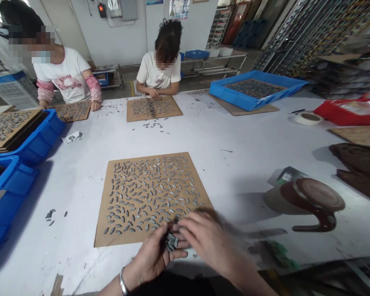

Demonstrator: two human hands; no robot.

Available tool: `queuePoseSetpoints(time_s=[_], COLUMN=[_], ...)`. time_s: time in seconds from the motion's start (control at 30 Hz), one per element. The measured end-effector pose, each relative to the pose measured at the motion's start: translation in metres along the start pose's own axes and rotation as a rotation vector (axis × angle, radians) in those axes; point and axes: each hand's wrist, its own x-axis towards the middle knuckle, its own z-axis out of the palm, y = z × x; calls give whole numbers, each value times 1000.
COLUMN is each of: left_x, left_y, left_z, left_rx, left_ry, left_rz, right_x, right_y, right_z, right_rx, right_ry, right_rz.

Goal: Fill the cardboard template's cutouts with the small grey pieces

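Observation:
My left hand [156,255] is cupped, palm up, around a small heap of grey leaf-shaped pieces [172,242]; a metal bangle [123,281] circles its wrist. Over that palm reaches my right hand [205,238], its fingers bent together at the heap's edge. Its thumb and fingertips are partly hidden, so what they pinch does not show. Just beyond both hands lies a brown cardboard sheet [103,224], with many similar grey pieces [148,193] spread over it in loose rows, separate from one another.
Left are blue crates [18,181] and stacked boards. A lidded mug [296,197] stands right, near a tape roll [308,118] and red tray [348,113]. A blue tray [249,105] sits farther back. Across the white table [234,152], two people work at boards of pieces.

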Motion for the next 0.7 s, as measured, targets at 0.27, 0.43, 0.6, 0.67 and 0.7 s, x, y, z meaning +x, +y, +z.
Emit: queuePoseSetpoints(time_s=[0.27,0.43,0.6,0.67,0.7], left_x=[4,-2,-5,-4,-3], left_y=[-11,-6,-2,-1,-1], left_z=[-4,0,2,2,2], left_rx=[11,103,134,131,127], left_ry=[-25,-1,27,26,16], left_rz=[-94,-11,5,15,12], right_x=[-27,-21,-21,-16,-12], right_y=[-20,-22,-24,-12,-3], right_z=[22,14,14,11,9], right_rx=[128,232,286,280,269], right_ry=[-138,-196,-132,-47,15], right_rz=[11,93,87,109,122])
